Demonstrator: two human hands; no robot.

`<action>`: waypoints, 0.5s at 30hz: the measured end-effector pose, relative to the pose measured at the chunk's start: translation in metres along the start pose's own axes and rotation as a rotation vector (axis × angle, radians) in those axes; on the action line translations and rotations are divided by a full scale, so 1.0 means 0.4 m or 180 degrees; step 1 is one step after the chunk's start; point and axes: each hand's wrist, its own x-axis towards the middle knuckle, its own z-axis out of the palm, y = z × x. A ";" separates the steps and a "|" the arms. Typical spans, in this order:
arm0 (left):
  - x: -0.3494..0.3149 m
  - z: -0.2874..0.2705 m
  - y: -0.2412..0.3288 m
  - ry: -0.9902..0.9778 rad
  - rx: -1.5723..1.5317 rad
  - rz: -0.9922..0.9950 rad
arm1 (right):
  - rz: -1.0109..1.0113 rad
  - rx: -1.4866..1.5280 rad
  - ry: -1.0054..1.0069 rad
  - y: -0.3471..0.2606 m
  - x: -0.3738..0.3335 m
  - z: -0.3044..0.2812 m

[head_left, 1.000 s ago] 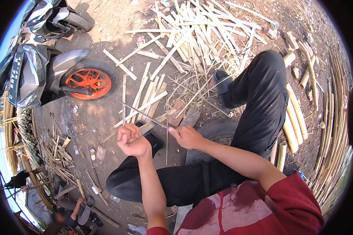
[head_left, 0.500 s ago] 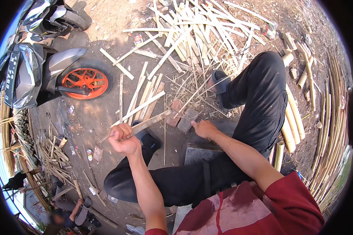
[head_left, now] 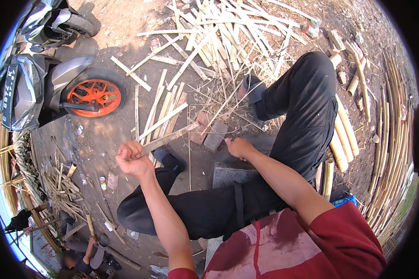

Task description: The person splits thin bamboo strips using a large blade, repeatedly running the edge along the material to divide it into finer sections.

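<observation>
The bamboo strip (head_left: 171, 138) extends from the left hand (head_left: 134, 158), fingers curled, grip unconfirmable, to a red brick (head_left: 199, 129). Right hand (head_left: 239, 148): fingers curled, contents hidden. A grey block (head_left: 216, 136) lies between.

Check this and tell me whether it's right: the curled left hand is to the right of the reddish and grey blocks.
Wrong side: the head view shows the curled left hand to the left of the reddish block and the grey block.
</observation>
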 end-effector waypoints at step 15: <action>-0.045 0.092 -0.012 0.0228 0.0145 0.0235 | -0.1892 0.0591 0.0183 -0.219 -0.133 0.082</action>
